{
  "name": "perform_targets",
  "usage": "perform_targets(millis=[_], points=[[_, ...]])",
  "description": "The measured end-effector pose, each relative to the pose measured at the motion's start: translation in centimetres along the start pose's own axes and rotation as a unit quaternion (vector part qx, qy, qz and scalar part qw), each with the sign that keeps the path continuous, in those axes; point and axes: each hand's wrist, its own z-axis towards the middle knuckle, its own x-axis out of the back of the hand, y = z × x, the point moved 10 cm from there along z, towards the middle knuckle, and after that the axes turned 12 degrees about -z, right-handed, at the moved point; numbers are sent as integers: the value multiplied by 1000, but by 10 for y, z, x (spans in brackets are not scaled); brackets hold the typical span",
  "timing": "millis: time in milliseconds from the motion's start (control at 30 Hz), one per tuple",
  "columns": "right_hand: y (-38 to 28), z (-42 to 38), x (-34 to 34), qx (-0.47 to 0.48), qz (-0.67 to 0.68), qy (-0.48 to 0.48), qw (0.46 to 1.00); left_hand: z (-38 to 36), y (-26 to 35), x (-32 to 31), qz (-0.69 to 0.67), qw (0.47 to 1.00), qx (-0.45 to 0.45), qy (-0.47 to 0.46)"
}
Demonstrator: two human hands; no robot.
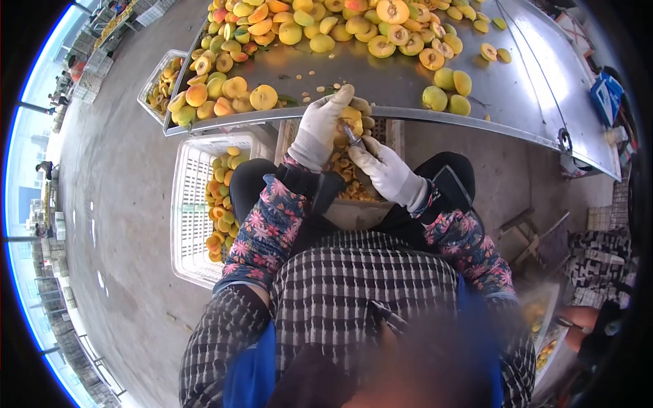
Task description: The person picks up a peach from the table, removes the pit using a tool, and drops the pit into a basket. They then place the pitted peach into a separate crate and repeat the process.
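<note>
My left hand (320,132), in a white glove, is closed around a yellow peach (351,117) just in front of the metal table's near edge. A small metal tool (349,132) is in my gloved right hand (389,171), its tip against the peach's cut face. Whether it is a knife or a pitting spoon I cannot make out. Below my hands, between my knees, a crate (360,203) contains orange-brown peach pieces or scraps. Halved peaches (263,97) lie on the table beyond my left hand, and several whole peaches (435,98) sit beyond my right.
The metal table (381,88) bears a large peach pile (306,24) and scattered pits. A white basket (187,204) of peaches stands by my left knee, another basket (146,95) at the table's left end. Right of me are a wooden stool (527,234) and another person's hand (578,326).
</note>
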Motion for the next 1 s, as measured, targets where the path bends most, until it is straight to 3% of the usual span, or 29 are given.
perform_targets(millis=[67,133,300,500,600,700,800,900,1000], points=[[-2,1,-6,-15,101,-16,995,0,-1,0,-11,1000,4,0],[-8,-9,-13,-133,173,-27,975,1,2,-4,-37,999,-11,-2],[3,-16,-29,-213,346,-74,911,-5,5,-12,-108,993,-37,0],[-11,-14,-44,-125,602,-219,758,-1,-3,-11,-128,991,-35,14],[-6,-16,-40,-138,612,-207,751,2,-3,-13,-98,994,-50,13],[7,-18,-30,-158,518,-177,822,15,3,-5,70,988,-132,35],[23,-22,-19,-202,450,-105,863,26,-5,-2,100,980,-166,44],[27,-31,-7,-255,386,-30,886,33,9,3,272,928,-243,75],[35,-36,10,-259,242,13,935,31,27,16,251,927,-253,118]])
